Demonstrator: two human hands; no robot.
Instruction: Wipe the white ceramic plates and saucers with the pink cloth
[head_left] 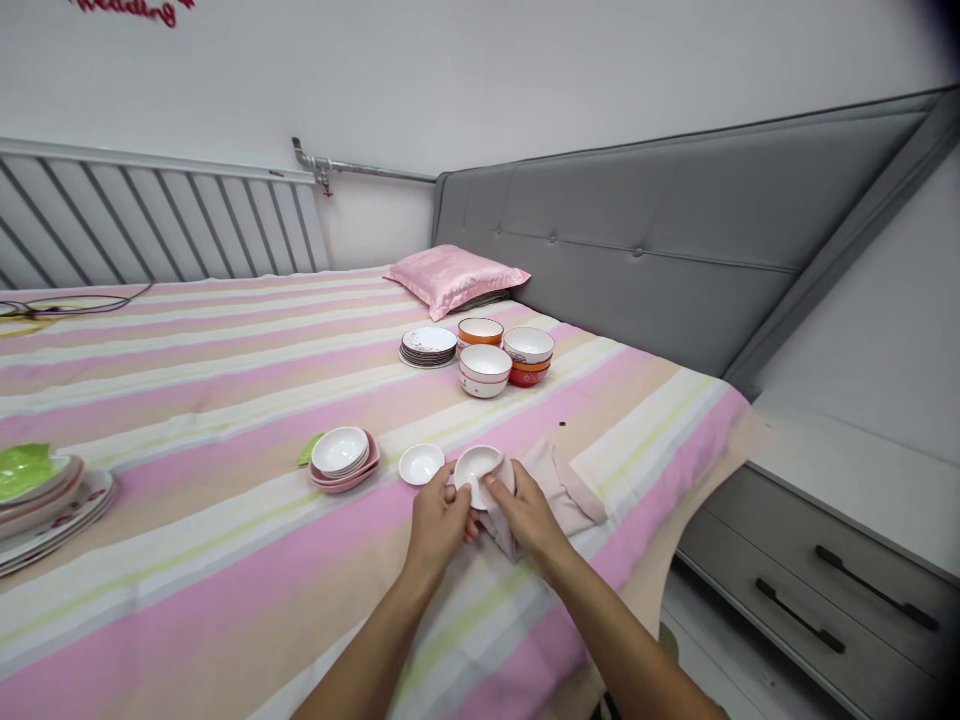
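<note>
Between both hands, above the bed, is a small white bowl (474,474), tilted toward me. My left hand (441,520) grips its left rim, thumb at the front edge. A pale pink cloth (559,490) lies partly on the bed and partly wraps the bowl's right side. Pressing that cloth against the inside of the bowl, my right hand (529,510) is closed on it. Just left of the held bowl, another small white bowl (421,464) sits on the striped sheet. Further left, small white bowls (340,450) are stacked on pink dishes (352,482).
Stacked patterned bowls (485,368) and plates (428,342) stand further back, before a pink pillow (455,276). More plates and dishes (56,515) are at far left. A grey headboard (600,220) and a drawer cabinet (832,540) bound the right side.
</note>
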